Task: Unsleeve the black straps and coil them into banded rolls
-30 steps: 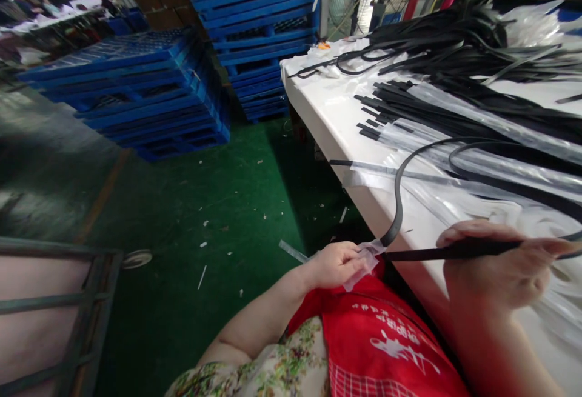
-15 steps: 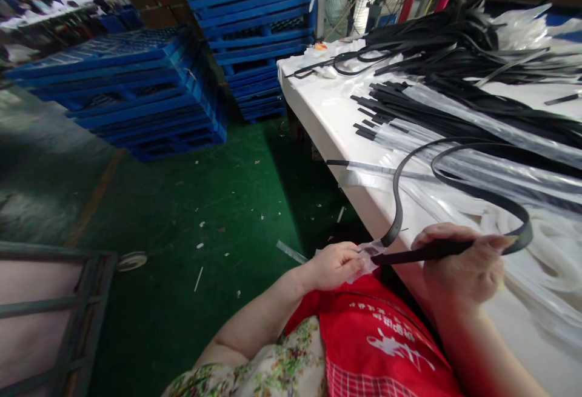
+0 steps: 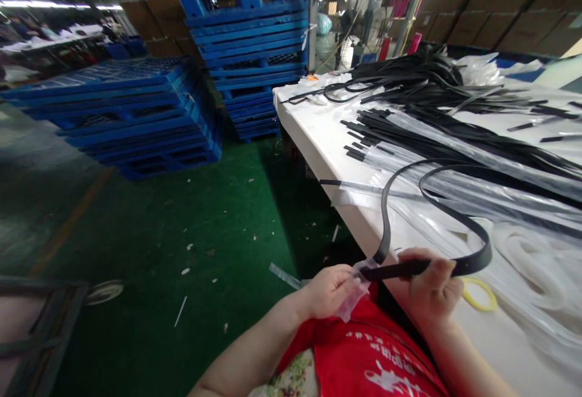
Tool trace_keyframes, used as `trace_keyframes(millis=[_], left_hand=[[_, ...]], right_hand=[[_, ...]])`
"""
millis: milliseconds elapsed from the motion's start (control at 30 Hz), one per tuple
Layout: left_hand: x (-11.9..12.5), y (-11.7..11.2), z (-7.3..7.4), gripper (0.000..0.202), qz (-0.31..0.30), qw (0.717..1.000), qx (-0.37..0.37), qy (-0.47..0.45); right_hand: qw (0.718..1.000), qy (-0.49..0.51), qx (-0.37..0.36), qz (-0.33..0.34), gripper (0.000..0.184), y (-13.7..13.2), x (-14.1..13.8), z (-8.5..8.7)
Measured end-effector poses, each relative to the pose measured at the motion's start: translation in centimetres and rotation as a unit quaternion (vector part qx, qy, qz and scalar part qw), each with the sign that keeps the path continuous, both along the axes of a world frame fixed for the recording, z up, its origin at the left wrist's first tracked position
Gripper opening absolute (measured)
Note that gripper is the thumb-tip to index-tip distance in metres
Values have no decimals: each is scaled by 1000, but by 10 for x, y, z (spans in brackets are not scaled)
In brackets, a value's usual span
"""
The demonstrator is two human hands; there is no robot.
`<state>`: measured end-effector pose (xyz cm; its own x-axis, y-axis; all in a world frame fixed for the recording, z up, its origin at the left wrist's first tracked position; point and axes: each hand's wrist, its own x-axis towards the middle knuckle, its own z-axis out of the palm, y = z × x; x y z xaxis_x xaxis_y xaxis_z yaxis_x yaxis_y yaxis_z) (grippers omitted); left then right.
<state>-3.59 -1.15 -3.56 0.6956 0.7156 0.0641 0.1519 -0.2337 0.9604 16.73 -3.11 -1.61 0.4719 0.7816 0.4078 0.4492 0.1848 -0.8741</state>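
Note:
My left hand [image 3: 331, 291] is closed on the mouth of a clear plastic sleeve [image 3: 351, 305], pinching it in front of the red apron. A black flat strap [image 3: 473, 262] has one part at that sleeve's opening. My right hand [image 3: 431, 288] is wrapped round the same strap a little to the right, over the table edge. From there the strap loops up and back across the table in two curves. How far it goes into the sleeve is hidden by my left fingers.
Bundles of black straps, some in clear sleeves [image 3: 445, 185], cover the white table [image 3: 302, 136]. A yellow ring [image 3: 479, 295], perhaps a tape roll, lies by my right wrist. Blue pallets [image 3: 150, 112] are stacked beyond the green floor [image 3: 240, 227]. A metal frame [image 3: 45, 324] stands at lower left.
My right hand has moved left along with the strap, closer to my left hand. The yellow ring has come into sight. The view has tilted up a little.

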Motion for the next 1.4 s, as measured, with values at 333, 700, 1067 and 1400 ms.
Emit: trace_keyframes(millis=[333,700,1067,1400], left_hand=[[-2,11,0,55,-6,999,-7,-36],[13,12,11,42,74,997,20,-23],[8,9,5,49,85,992,-14,91],[10,24,19,57,-86,980,84,158]], right_hand=[[990,48,-123,39,65,6,5,12],[914,98,-290,267,63,18,-3,-26],[822,477,-193,245,35,25,-19,-11],[788,496,-154,331,31,44,-24,9]])
